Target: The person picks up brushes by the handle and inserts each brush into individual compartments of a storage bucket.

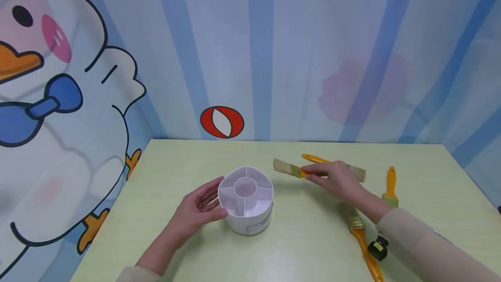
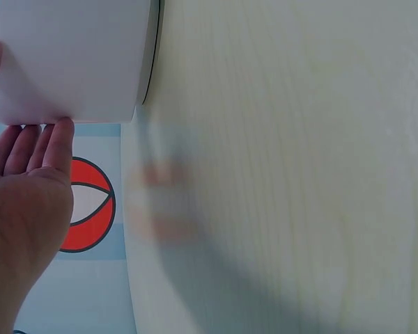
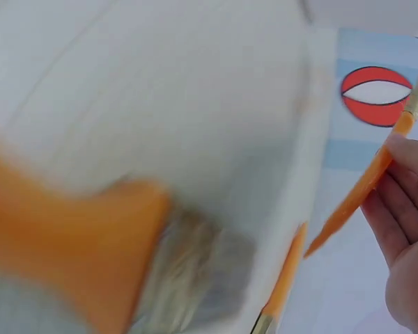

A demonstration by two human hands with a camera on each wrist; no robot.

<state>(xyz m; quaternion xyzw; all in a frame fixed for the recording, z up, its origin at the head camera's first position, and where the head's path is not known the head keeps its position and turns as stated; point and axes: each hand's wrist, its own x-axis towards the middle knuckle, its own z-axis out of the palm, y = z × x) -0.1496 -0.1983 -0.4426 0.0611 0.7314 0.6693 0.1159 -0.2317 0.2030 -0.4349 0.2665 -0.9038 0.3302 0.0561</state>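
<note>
A white round organizer [image 1: 254, 225] with several compartments around a central cup stands on the table, its top tipped toward me in the head view. My left hand [image 1: 189, 212] holds it from the left, thumb at the front rim and fingers along the side. In the left wrist view, fingertips touch the organizer's smooth wall [image 2: 70, 62]. My right hand [image 1: 336, 179] pinches a paintbrush [image 1: 287, 167] by its orange handle, with pale bristles pointing left toward the organizer. The right wrist view shows thumb and fingers on that handle [image 3: 362, 184].
Behind my right hand lies a second paintbrush [image 1: 315, 158], partly covered by it. Another brush [image 1: 391, 179] is at the right, and one [image 1: 365, 247] lies nearer me beside the black wrist camera [image 1: 378, 248]. A printed backdrop [image 1: 289, 55] hangs behind the table [image 1: 313, 247].
</note>
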